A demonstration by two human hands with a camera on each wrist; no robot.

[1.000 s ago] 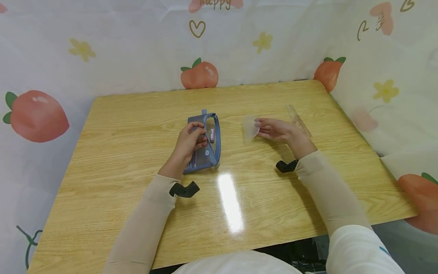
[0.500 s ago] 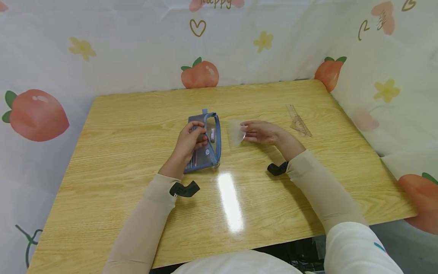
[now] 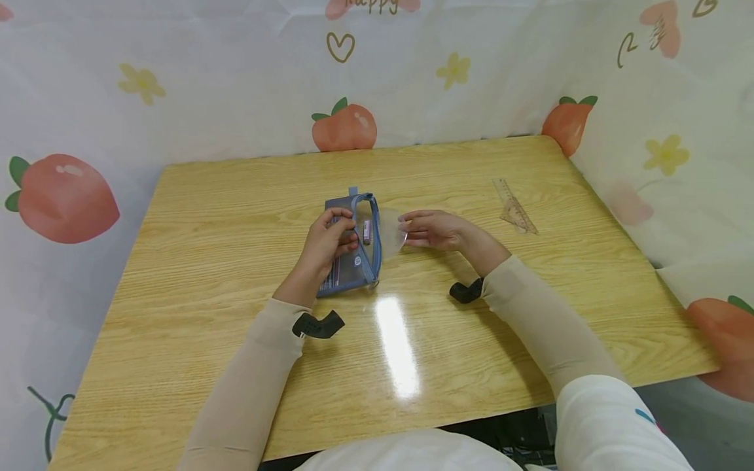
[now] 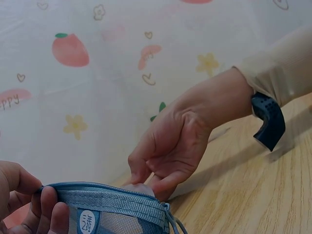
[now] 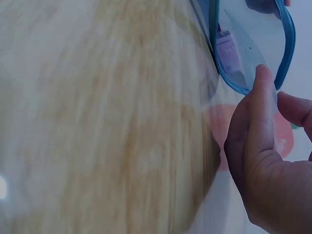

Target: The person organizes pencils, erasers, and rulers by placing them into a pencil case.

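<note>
A blue mesh zip pencil case point(image 3: 349, 277) lies on the table, its mouth spread towards the right. My left hand point(image 3: 328, 241) pinches one edge of that mouth between thumb and fingers. Inside shows a small purple-and-white block like an eraser point(image 5: 228, 52). My right hand point(image 3: 437, 231) pinches a thin clear plastic piece with a curved edge point(image 3: 390, 234), right at the mouth of the case. In the right wrist view the fingertips are beside the case's blue rim. From the left wrist view, the case point(image 4: 117, 204) hides most of the clear piece.
A clear ruler point(image 3: 504, 191) and a clear set square point(image 3: 517, 214) lie together on the wooden table point(image 3: 206, 222), to the right of the right hand. A printed fabric backdrop point(image 3: 235, 78) stands along the table's back and right side.
My right hand has moved left with the clear plastic piece, up to the pencil case's mouth. The left hand and the case have stayed in place.
</note>
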